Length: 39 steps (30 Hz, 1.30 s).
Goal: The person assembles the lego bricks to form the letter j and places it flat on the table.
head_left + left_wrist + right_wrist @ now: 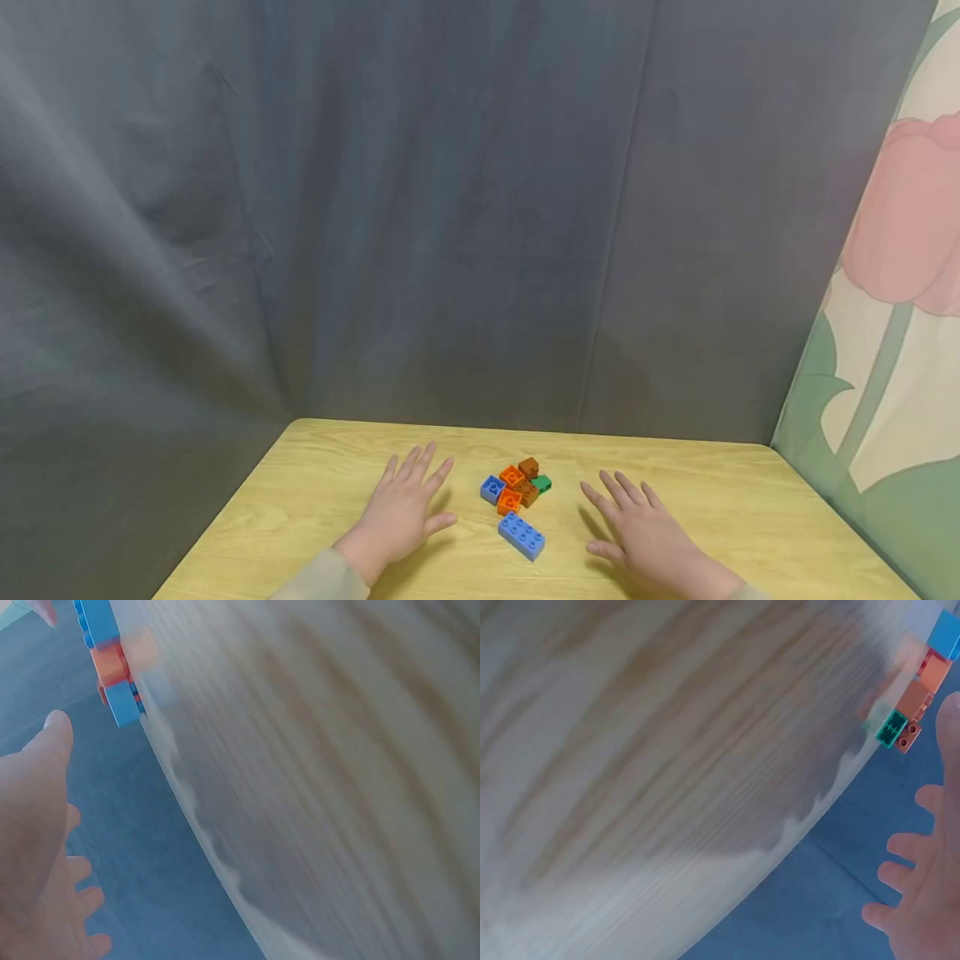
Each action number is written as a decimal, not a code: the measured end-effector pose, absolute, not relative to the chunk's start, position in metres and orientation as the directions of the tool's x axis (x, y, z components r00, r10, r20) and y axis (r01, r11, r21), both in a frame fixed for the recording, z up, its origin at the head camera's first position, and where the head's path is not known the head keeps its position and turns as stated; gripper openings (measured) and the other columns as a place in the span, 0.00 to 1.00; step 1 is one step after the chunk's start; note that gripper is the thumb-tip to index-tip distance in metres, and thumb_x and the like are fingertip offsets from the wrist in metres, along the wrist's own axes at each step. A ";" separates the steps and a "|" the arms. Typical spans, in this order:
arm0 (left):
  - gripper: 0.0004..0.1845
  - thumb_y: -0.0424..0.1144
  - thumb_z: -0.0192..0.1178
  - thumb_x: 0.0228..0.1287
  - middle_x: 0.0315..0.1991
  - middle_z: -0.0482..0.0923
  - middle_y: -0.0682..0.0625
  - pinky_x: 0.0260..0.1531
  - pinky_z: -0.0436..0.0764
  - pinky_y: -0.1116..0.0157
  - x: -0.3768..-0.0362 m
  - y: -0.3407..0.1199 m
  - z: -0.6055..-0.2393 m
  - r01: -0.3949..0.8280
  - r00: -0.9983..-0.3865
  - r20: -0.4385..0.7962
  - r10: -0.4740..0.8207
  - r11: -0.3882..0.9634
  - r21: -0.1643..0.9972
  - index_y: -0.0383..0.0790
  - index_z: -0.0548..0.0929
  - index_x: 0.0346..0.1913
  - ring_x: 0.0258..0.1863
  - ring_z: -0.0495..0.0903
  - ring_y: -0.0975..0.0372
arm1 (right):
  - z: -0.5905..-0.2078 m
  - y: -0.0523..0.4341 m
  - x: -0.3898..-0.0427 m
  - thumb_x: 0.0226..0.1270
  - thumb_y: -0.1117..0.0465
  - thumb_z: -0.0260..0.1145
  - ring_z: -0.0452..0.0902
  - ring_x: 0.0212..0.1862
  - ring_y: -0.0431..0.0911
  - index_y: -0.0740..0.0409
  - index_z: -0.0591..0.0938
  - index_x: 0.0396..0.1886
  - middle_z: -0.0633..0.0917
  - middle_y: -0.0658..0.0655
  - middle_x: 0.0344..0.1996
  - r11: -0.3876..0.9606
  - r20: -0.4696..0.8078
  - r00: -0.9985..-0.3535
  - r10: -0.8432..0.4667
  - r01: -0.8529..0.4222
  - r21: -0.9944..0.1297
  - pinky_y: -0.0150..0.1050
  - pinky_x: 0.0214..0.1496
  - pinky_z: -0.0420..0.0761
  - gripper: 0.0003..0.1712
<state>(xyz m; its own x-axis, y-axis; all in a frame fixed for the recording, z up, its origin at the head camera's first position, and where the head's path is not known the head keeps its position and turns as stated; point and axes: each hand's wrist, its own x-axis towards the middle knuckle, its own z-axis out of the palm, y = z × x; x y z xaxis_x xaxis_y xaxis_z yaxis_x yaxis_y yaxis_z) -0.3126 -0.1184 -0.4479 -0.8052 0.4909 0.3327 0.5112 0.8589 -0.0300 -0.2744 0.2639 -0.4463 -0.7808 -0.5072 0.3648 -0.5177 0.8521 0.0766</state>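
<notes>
Between my two hands lies a small group of toy building bricks. Nearest to me is a long blue brick (521,536), studs up. Behind it are a near orange brick (509,502), a small blue brick (492,489) and a far orange brick (512,476). Two brown bricks (527,492) and a green brick (542,483) sit at the group's right and back. My left hand (401,510) is spread over the table to the left, holding nothing. To the right hovers my right hand (641,533), fingers spread, also with nothing in it.
The light wood table (315,483) ends at a rounded far edge. A dark grey curtain (450,250) hangs behind it and along the left. At the right stands a wall with a painted pink tulip (907,217).
</notes>
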 end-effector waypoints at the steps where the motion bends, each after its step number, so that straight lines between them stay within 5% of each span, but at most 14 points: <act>1: 0.42 0.67 0.52 0.67 0.77 0.46 0.41 0.67 0.49 0.40 -0.313 -0.117 -0.448 0.512 -0.806 0.330 0.492 0.858 -0.029 0.49 0.60 0.77 0.74 0.49 0.45 | -0.446 0.262 -0.275 0.66 0.35 0.61 0.62 0.67 0.68 0.56 0.70 0.72 0.68 0.69 0.68 0.852 0.363 -0.783 -0.506 -0.519 0.067 0.70 0.60 0.63 0.43; 13: 0.44 0.66 0.59 0.62 0.78 0.46 0.42 0.67 0.53 0.41 -0.311 -0.094 -0.439 0.571 -0.770 0.322 0.550 0.820 -0.034 0.53 0.60 0.77 0.73 0.53 0.44 | -0.440 0.254 -0.281 0.67 0.34 0.59 0.59 0.69 0.67 0.56 0.68 0.73 0.65 0.69 0.70 0.857 0.290 -0.818 -0.497 -0.515 0.020 0.69 0.62 0.61 0.44; 23: 0.40 0.48 0.69 0.62 0.75 0.57 0.52 0.66 0.60 0.45 -0.308 -0.065 -0.439 0.735 -0.660 0.216 0.720 0.678 -0.015 0.58 0.64 0.75 0.72 0.60 0.52 | -0.442 0.252 -0.280 0.66 0.33 0.59 0.57 0.70 0.67 0.54 0.66 0.75 0.63 0.68 0.71 0.873 0.214 -0.856 -0.471 -0.487 -0.027 0.69 0.63 0.60 0.45; 39: 0.30 0.48 0.66 0.65 0.69 0.68 0.56 0.63 0.67 0.50 -0.307 -0.035 -0.441 0.820 -0.542 0.217 0.812 0.568 -0.077 0.56 0.73 0.70 0.68 0.65 0.58 | -0.441 0.239 -0.284 0.69 0.33 0.57 0.58 0.69 0.68 0.54 0.65 0.75 0.62 0.68 0.72 0.859 0.188 -0.856 -0.482 -0.504 -0.092 0.68 0.63 0.61 0.44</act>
<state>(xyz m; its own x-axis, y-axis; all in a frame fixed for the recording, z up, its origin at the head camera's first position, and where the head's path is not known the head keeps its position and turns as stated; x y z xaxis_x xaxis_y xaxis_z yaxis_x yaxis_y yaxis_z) -0.3065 -0.0347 -0.4413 -0.5422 0.8117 0.2172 0.8196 0.5679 -0.0765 -0.2835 0.2394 -0.4410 -0.8559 -0.4818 0.1878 -0.5038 0.8589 -0.0925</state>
